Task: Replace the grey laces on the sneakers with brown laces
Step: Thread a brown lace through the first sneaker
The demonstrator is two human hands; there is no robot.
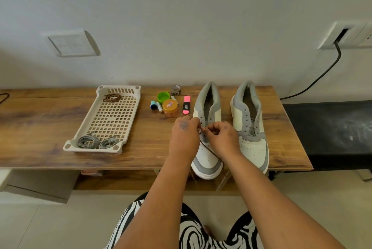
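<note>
Nearest you, the thin brown lace (209, 151) trails off the toe of the left grey-and-white sneaker (207, 138) on the wooden table (141, 127). Your left hand (184, 134) and right hand (220, 137) both pinch that lace at the lower eyelets; keep it flat and even up both ends. Farther right, the second sneaker (250, 125) waits unlaced. In the beige perforated tray (128, 111), grey laces (94, 141) lie near, a brown coil (112, 97) far.

A plain pale wall (181, 17) fills the view from 9 through 12 to 3 o'clock. A switch plate (73, 44) sits at 10 o'clock, a socket (350, 36) (black cable (326, 71) plugged in) at 2. The wooden table (40, 127) spans the middle; a black bench (332, 132) adjoins at 3. Pale tiled floor (50, 224) lies at 6.
</note>
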